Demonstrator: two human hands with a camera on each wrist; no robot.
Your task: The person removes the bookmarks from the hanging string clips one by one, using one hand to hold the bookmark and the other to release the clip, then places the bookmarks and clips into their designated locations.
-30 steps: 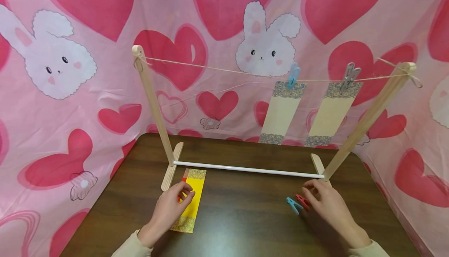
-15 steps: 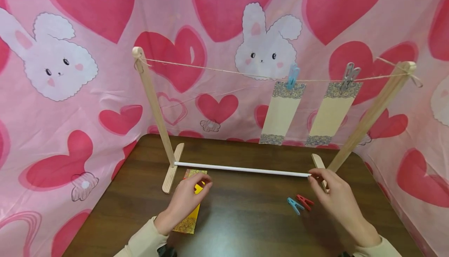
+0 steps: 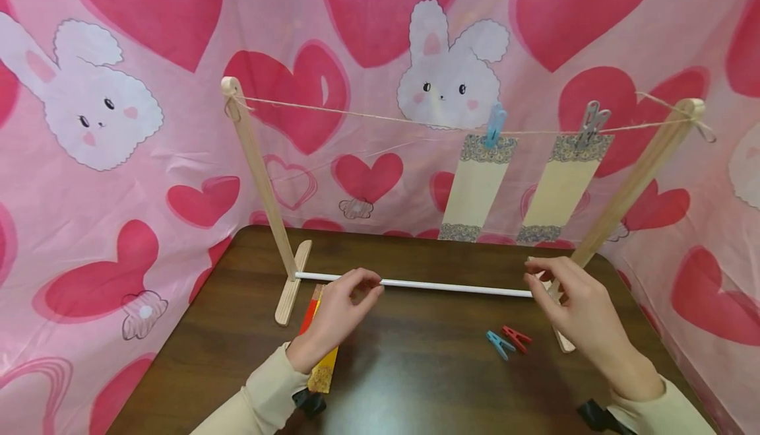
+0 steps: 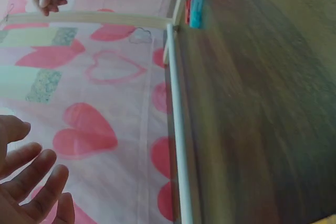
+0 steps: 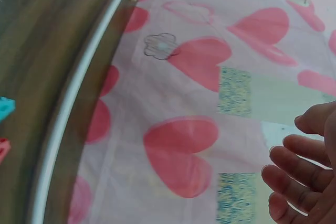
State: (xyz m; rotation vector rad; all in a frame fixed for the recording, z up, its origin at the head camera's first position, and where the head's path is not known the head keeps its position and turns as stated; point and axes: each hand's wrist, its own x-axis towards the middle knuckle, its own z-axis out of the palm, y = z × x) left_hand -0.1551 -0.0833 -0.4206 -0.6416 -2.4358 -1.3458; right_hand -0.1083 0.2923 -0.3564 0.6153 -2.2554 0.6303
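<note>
My left hand [image 3: 338, 313] is in the air over the yellow card [image 3: 323, 372] and a red card [image 3: 309, 316], hiding much of both. Its fingers are loosely bent and hold nothing, as the left wrist view also shows. My right hand [image 3: 584, 306], equally bare, hovers before the rack's right foot with relaxed, spread fingers. To its left lie a blue clothespin [image 3: 501, 345] and a red clothespin [image 3: 516, 338]. From the string [image 3: 356, 113] hang two cream cards, the left card [image 3: 477, 187] under a light blue clothespin [image 3: 495, 125], the right card [image 3: 561, 187] under a grey clothespin [image 3: 591, 125].
The rack has a left wooden post [image 3: 258, 171], a right wooden post [image 3: 638, 177] and a white rod [image 3: 451, 287] low between them. It stands on a dark wooden table [image 3: 410, 369]. Behind hangs a pink cloth [image 3: 368, 138] with hearts and rabbits.
The left hand has moved right and up from over the yellow card. The right hand has risen away from the clothespins on the table. The cards and clothespins stay where they were.
</note>
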